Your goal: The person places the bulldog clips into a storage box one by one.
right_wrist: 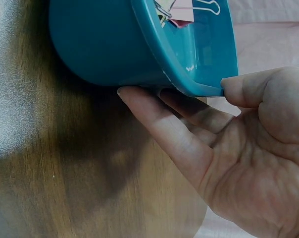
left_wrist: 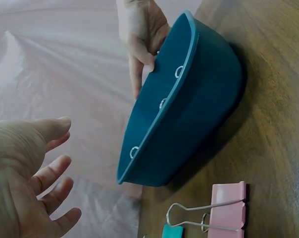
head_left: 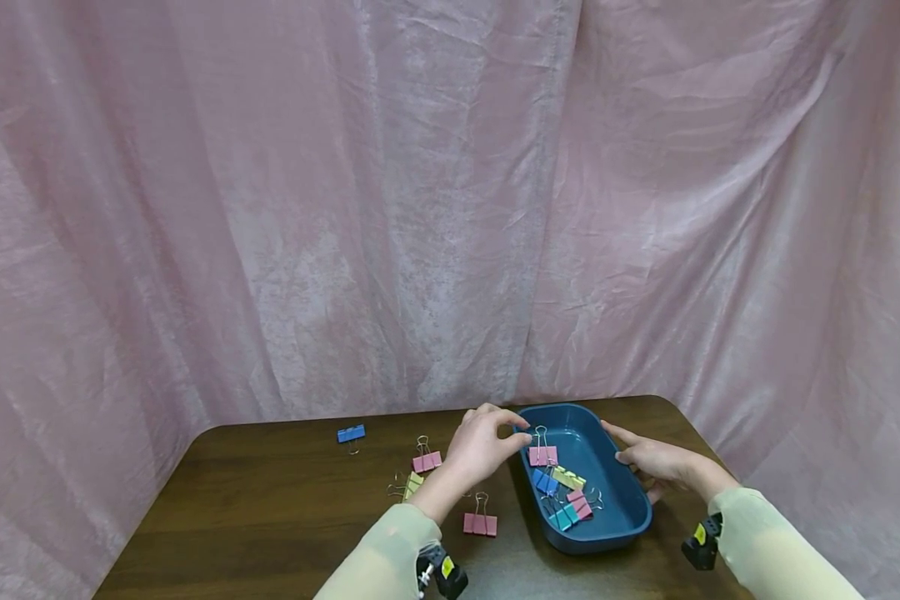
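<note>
A dark blue plastic tray (head_left: 613, 496) stands at the right side of the table. My right hand (head_left: 663, 467) grips its right edge; in the right wrist view the thumb (right_wrist: 241, 91) lies on the rim and the fingers are against the outer wall. Above the left rim, my left hand (head_left: 483, 442) has thumb and fingers apart, holding nothing. Inside the tray are several binder clips: a pink binder clip (head_left: 543, 456) nearest the left hand, a blue binder clip (head_left: 545, 482), a yellow binder clip (head_left: 567, 477), a teal binder clip (head_left: 563, 517) and another pink one.
Left of the tray lie a pink binder clip (head_left: 480, 524), a second pink clip (head_left: 426, 462), a yellow clip (head_left: 413, 485) partly behind the left forearm, and a blue clip (head_left: 351, 433) farther back. A pink curtain (head_left: 420, 208) hangs behind the brown wooden table (head_left: 270, 517).
</note>
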### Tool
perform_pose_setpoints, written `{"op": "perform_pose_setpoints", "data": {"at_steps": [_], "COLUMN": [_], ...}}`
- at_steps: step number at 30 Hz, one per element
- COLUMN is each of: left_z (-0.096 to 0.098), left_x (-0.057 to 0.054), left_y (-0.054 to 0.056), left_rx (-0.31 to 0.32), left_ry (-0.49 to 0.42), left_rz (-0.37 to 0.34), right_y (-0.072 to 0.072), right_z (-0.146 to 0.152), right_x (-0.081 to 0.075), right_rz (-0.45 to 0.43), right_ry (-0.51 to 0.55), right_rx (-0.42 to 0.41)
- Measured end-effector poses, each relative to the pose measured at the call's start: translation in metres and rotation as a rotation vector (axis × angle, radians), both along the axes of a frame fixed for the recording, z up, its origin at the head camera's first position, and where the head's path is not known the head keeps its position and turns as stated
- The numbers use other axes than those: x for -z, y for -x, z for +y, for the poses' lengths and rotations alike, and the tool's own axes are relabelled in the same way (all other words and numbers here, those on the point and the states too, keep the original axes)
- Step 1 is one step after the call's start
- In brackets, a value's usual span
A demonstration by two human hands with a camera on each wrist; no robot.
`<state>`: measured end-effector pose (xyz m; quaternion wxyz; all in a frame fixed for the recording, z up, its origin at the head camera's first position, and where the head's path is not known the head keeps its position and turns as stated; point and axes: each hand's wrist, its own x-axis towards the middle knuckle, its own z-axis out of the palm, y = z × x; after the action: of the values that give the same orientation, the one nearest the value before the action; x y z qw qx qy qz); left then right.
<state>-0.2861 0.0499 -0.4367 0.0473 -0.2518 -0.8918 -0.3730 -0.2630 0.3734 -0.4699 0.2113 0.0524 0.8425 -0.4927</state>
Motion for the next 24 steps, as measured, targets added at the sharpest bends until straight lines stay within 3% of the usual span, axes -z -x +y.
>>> {"op": "perform_pose_setpoints", "data": {"at_steps": [10,24], "left_z": [-0.013,-0.035], "left_x": [-0.011,-0.027], "left_y": [-0.004,-0.007], "left_rx": [0.005,0.003], "left_ry": [-0.007,-0.062], "left_rz": [0.046,0.031], "right_y": [-0.001,0.002], "right_z": [-0.002,-0.003], "right_x": [0.000,0.002], "right_rz": [-0.002,-0.009], "right_ry": [0.004,0.003], "right_rx": [0.011,0.017]}}
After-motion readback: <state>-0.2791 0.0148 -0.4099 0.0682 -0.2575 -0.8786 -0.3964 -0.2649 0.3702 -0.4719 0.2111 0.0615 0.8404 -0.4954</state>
